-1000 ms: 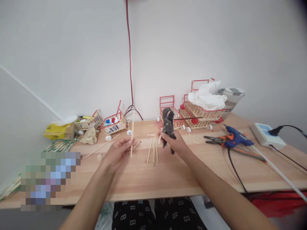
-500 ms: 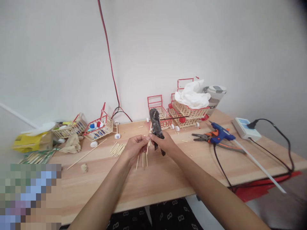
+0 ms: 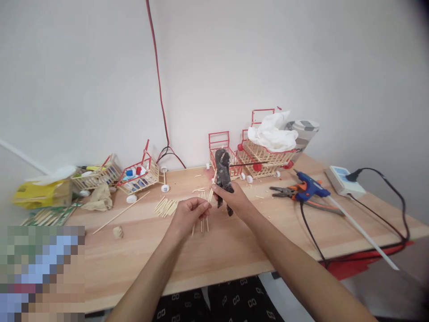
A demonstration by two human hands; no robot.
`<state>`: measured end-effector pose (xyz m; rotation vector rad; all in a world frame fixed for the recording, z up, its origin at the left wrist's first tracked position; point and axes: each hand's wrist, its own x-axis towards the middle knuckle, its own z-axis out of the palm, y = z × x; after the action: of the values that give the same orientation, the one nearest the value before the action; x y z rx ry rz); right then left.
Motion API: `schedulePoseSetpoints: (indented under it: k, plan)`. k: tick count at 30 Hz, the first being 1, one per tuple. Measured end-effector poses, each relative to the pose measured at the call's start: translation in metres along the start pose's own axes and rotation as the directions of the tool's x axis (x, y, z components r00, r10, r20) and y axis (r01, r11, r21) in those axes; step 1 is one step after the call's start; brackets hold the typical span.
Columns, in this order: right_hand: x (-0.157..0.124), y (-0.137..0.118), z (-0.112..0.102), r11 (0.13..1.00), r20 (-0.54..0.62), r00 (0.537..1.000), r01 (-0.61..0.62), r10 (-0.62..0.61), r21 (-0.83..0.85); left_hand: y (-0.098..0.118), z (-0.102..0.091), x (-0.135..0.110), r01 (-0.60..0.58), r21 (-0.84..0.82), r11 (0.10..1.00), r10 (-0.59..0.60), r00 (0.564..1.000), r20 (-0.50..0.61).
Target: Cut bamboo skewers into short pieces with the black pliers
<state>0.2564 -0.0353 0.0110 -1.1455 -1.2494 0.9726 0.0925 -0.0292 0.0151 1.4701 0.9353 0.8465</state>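
Note:
My left hand pinches a thin wooden stick between thumb and fingers. Its far end runs up to the jaws of black cutting pliers, which my right hand grips; whether the blades touch the stick I cannot tell. Several loose sticks lie on the table under my left hand, partly hidden by it. To the left of that hand is a pile of short cut sticks. Beyond the pliers stands a small red-framed stick cart.
A larger stick cart holds white cloth, beside a cup. On the right lie orange-handled pliers, a blue glue gun with its cord, and a power box. Filled carts and a yellow package occupy the left.
My hands have moved slightly apart, baring more of the stick between them. The pliers have shifted a little right in the picture, while the camera view has also shifted slightly.

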Motion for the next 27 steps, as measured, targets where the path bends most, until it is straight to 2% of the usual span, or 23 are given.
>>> schedulePoseSetpoints:
  k: [4,8,14,20,23,27]
  plan:
    - [-0.001,0.001,0.004,1.000,0.036,0.999,-0.007,0.007,-0.020,-0.003,0.000,0.003,-0.044,-0.004,0.999,0.044,0.999,0.030]
    - [-0.001,-0.002,0.003,0.999,0.032,0.999,-0.032,0.031,0.027,-0.004,0.001,0.001,-0.077,0.010,0.997,0.076,0.995,0.062]
    - [-0.005,-0.007,0.004,0.996,0.066,0.997,-0.044,0.039,0.081,-0.001,0.004,-0.005,-0.170,0.223,0.960,0.190,0.979,-0.075]
    - [-0.006,-0.008,0.004,0.998,0.109,0.994,-0.035,0.029,0.057,-0.001,0.005,-0.012,-0.264,0.351,0.899,0.311,0.947,-0.085]
    - [-0.005,-0.009,0.003,0.999,0.107,0.994,-0.035,0.031,0.031,0.001,0.006,-0.014,-0.249,0.339,0.908,0.299,0.948,-0.106]
    - [-0.005,-0.007,0.001,0.999,0.084,0.996,-0.041,0.041,-0.005,-0.001,0.005,-0.011,-0.170,0.192,0.967,0.184,0.981,-0.056]
